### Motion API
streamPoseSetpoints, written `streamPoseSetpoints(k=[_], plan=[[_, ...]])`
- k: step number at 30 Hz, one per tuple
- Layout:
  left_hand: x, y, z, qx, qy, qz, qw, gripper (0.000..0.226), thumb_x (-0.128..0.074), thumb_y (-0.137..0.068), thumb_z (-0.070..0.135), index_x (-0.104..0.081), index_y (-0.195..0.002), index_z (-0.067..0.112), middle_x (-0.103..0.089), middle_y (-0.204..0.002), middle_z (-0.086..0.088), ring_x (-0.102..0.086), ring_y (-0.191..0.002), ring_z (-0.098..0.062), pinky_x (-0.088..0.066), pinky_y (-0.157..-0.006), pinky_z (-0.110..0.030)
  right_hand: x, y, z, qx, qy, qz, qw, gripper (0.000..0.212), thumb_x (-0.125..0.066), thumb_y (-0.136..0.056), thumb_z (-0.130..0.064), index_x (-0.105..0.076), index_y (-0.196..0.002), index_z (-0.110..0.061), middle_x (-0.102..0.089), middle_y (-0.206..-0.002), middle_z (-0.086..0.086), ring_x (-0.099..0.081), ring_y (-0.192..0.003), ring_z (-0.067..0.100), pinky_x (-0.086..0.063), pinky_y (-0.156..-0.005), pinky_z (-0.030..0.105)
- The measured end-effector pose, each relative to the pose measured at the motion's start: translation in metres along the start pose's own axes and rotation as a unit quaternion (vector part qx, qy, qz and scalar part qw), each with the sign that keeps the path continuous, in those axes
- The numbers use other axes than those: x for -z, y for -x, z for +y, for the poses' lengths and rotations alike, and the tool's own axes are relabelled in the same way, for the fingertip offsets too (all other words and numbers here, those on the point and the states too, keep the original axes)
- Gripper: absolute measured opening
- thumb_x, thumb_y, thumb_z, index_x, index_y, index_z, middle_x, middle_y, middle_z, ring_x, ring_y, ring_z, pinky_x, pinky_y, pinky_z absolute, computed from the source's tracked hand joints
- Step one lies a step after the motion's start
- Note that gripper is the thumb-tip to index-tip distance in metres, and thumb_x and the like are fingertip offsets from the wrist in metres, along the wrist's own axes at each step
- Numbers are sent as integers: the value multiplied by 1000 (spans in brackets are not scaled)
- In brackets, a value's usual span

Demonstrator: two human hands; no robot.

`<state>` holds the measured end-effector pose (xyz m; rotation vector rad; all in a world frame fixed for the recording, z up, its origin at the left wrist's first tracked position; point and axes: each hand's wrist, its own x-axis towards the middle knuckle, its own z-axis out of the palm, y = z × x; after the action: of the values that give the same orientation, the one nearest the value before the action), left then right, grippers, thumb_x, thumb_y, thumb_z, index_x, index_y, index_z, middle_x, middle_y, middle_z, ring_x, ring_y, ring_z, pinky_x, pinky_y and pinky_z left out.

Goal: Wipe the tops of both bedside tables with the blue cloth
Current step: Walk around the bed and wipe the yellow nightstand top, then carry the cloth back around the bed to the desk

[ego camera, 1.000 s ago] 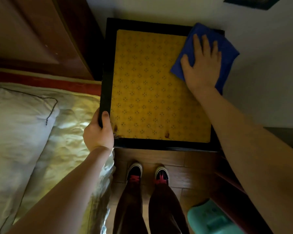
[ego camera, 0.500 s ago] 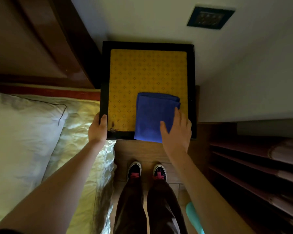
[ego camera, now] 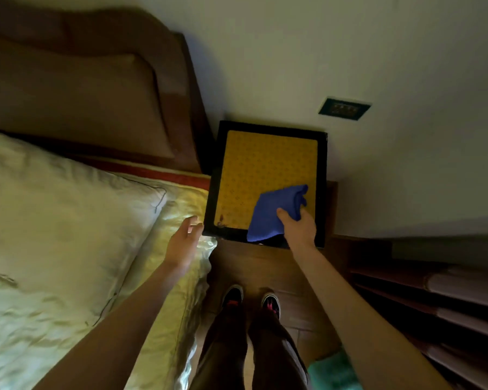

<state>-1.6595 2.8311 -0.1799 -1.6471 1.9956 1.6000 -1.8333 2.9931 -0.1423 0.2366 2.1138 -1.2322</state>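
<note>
The bedside table point(ego camera: 265, 164) has a yellow patterned top inside a black frame and stands against the wall beside the bed. My right hand point(ego camera: 299, 229) grips the blue cloth point(ego camera: 273, 212), bunched and lifted over the table's near right corner, with part of it hanging past the front edge. My left hand point(ego camera: 185, 240) is off the table, fingers apart, hovering over the bed edge just left of the table's near left corner. Only this one bedside table is in view.
The bed with a pale pillow point(ego camera: 54, 220) and shiny cover fills the left, under a brown headboard point(ego camera: 96, 88). Dark wooden shelves point(ego camera: 434, 299) stand at the right. A wall socket plate point(ego camera: 344, 108) sits above the table. My shoes point(ego camera: 251, 299) stand on the wooden floor; a teal object point(ego camera: 330, 372) lies low right.
My right hand slid the cloth from the far right corner to the near edge, then gathered and lifted it. My left hand let go of the table's frame and opened. The view pulled back.
</note>
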Motion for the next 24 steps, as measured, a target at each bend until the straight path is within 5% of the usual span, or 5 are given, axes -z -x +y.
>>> streamPoseSetpoints(k=[3, 8, 12, 20, 24], plan=[[49, 60, 31, -76, 36, 9, 996, 32, -48, -96, 32, -58, -126, 21, -62, -116, 0, -57, -110, -17, -39, -86, -28, 25, 48, -42, 76, 44, -48, 995, 10, -60, -95, -21, -61, -100, -13, -64, -85, 4, -61, -85, 27, -50, -88, 51], [117, 166, 56, -188, 11, 81, 979, 27, -49, -96, 33, -62, -118, 22, -67, -107, 8, -61, -100, -1, -43, -76, -8, 64, 135, -86, 208, 46, -120, 970, 6, -60, -94, -17, -60, -99, -21, -62, -89, -2, -60, -81, 11, -52, -88, 48], [130, 241, 36, -208, 32, 169, 963, 35, -46, -89, 43, -63, -113, 24, -67, -104, 13, -62, -97, 1, -45, -75, -15, 81, 185, -94, 280, 61, -162, 944, 7, -63, -92, -22, -62, -95, -29, -68, -94, 4, -64, -86, 20, -53, -81, 44], [44, 350, -90, -32, 109, 283, 953, 26, -50, -95, 40, -64, -113, 27, -65, -108, 14, -58, -96, 5, -46, -80, -18, 84, 209, -41, 265, 194, -299, 896, 10, -65, -90, -26, -63, -97, -19, -69, -92, 7, -66, -86, 26, -53, -79, 54], [-14, 415, -135, 76, 184, 334, 921, 12, -53, -94, 38, -62, -101, 34, -64, -103, 12, -61, -97, -4, -42, -79, -23, 72, 228, -2, 279, 284, -387, 832, 25, -66, -90, -26, -61, -113, -17, -65, -99, -1, -61, -89, 17, -50, -76, 38]])
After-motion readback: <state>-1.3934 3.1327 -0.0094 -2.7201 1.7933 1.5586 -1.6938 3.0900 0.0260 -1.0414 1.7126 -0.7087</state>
